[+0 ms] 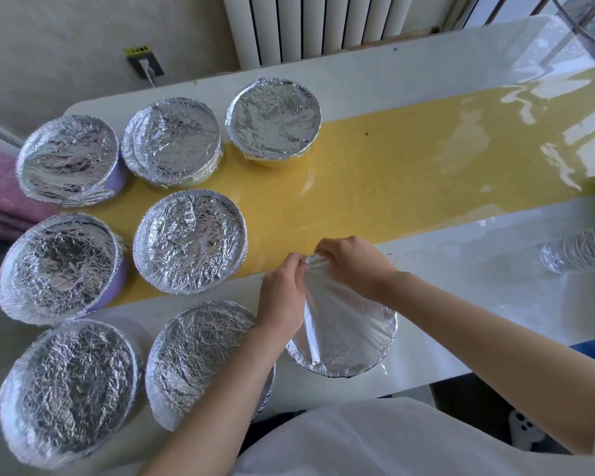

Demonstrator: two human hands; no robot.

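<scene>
On the white tabletop (478, 280), just at the near side of its yellow strip (409, 166), stands the foil-covered bowl (390, 334) now in work. Seven other foil-topped bowls (189, 240) crowd the left end of that strip. A clear film (323, 300) rises from the bowl toward the strip's near edge, where the left hand (282, 297) and right hand (354, 266) pinch it with curled fingers (298, 262). The step seems to be stretching the film over the bowl. Next it likely needs pulling down and tucking around the far rim.
</scene>
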